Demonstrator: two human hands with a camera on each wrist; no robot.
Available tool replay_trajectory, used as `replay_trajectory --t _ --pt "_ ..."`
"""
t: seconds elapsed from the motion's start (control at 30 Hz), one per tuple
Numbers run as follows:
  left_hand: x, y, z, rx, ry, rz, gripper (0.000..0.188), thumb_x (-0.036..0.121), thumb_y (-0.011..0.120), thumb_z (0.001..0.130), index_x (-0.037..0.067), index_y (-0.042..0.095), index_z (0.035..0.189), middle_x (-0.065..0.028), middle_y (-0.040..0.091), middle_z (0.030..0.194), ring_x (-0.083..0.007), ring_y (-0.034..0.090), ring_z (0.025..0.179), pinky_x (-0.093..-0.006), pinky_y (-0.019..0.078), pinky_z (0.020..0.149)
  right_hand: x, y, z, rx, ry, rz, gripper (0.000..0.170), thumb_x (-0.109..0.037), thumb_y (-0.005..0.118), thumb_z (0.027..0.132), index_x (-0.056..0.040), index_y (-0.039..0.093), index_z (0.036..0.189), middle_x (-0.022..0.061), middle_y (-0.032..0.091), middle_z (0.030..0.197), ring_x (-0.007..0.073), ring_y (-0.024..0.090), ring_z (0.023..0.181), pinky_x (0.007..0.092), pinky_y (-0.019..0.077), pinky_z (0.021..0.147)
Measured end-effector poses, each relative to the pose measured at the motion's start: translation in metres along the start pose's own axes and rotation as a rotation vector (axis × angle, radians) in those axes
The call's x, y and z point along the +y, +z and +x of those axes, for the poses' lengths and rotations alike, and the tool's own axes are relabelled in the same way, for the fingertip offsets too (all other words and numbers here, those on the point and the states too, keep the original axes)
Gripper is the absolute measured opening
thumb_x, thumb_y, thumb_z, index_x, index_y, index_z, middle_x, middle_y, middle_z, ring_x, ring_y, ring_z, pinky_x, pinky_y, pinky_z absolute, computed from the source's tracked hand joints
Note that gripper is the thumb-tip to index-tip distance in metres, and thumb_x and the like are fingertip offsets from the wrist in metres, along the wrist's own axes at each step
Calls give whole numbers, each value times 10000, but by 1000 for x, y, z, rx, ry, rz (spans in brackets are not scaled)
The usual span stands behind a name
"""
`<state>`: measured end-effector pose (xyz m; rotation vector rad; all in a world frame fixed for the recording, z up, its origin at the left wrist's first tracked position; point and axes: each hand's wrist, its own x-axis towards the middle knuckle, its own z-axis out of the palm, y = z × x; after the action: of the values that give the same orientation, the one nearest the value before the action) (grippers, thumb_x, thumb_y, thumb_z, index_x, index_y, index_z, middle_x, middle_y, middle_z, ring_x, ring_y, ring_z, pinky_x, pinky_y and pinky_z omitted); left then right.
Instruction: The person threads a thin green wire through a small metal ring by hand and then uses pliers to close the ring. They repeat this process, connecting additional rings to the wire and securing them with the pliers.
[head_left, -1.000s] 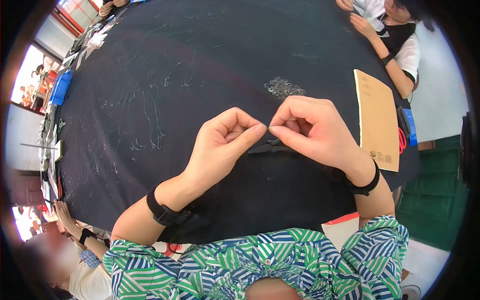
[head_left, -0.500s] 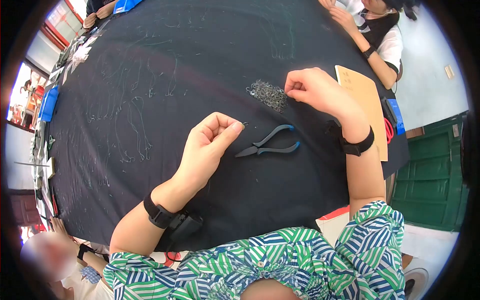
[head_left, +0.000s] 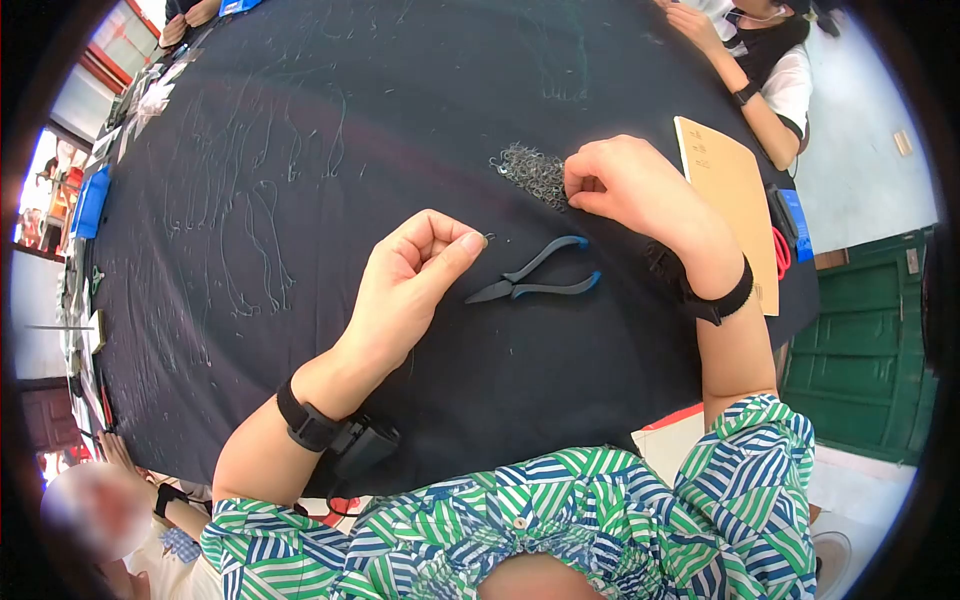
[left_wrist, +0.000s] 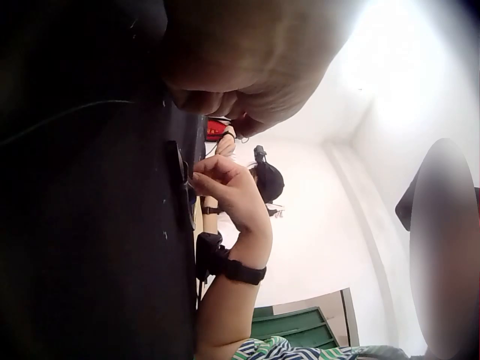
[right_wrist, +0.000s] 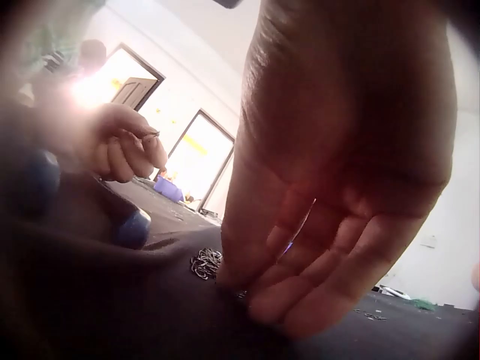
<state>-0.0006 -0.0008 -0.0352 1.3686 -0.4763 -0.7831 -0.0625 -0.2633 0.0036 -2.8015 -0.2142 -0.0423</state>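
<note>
Hands have been parted since 1 second ago: a tiny dark piece (head_left: 489,238) is pinched in the left hand (head_left: 412,272), the right hand (head_left: 640,188) has been brought to the loose silver-grey metal heap (head_left: 534,172). Probably another's being picked; right fingertips are obscured, grip can't be told.

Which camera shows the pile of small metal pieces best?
The head view: it shows most of the pile from above, beside the right hand. The right wrist view catches only part; the left wrist view shows none clearly.

Tiny piece (head_left: 489,237), apparently partly hidden
</note>
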Motion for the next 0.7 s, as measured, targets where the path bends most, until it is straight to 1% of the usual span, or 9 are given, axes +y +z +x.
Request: replay_trajectory --t 0.03,0.13,0.23,0.33,0.43,0.47,0.57,0.6,0.7 --pt "0 0 0 2 -1 0 121 191 606 971 72 601 948 110 418 697 14 274 559 -184 200 498 1 2 0 11 -19 -17 73 -30 676 739 -2 642 797 132 655 751 278 657 700 353 508 632" --pt "1 1 1 -1 -2 -1 121 188 602 973 68 598 955 109 415 701 14 271 560 -184 198 498 0 8 -4 70 -94 -197 72 -41 664 740 2 629 786 137 653 769 293 645 691 366 505 633" --pt "1 -1 0 17 -9 -37 115 180 595 978 66 593 970 105 411 709 13 268 560 -185 199 498 -1 3 -2 12 -92 -72 82 -55 651 780 8 607 810 124 653 770 261 653 687 342 506 628" --pt "1 -2 -2 63 -14 -135 103 173 587 983 70 587 985 99 412 719 8 268 558 -185 205 497 -12 -10 4 104 33 161 97 -69 636 832 12 584 844 94 656 751 182 661 689 294 507 631" --pt "2 -3 -1 89 4 -227 94 168 582 987 75 585 993 95 413 722 4 273 559 -186 219 496 -17 -13 7 54 148 389 109 -75 616 873 17 562 853 63 661 756 107 651 710 251 507 647" --pt "1 -3 -1 93 5 -251 92 168 581 988 76 585 992 94 414 722 3 276 560 -186 224 497 -15 -8 9 47 145 429 102 -59 615 874 20 556 847 62 668 770 85 644 719 239 512 657" --pt "0 -7 -1 96 7 -291 94 171 576 991 77 586 995 91 413 720 2 280 566 -183 243 502 -21 -6 11 40 170 494 85 -37 617 868 18 555 851 63 668 774 92 644 725 239 519 662" --pt "0 -8 -1 89 8 -309 96 172 575 992 77 586 996 90 414 721 1 280 565 -182 245 503 -25 -5 11 52 172 547 85 -31 620 871 17 552 850 63 671 790 103 657 748 240 535 688" --pt "3 -8 -1 98 -19 -329 105 178 580 989 75 598 991 96 396 690 -1 278 560 -187 238 501 -47 -5 8 79 148 765 83 -43 637 858 13 576 856 50 668 774 114 660 764 247 517 698"
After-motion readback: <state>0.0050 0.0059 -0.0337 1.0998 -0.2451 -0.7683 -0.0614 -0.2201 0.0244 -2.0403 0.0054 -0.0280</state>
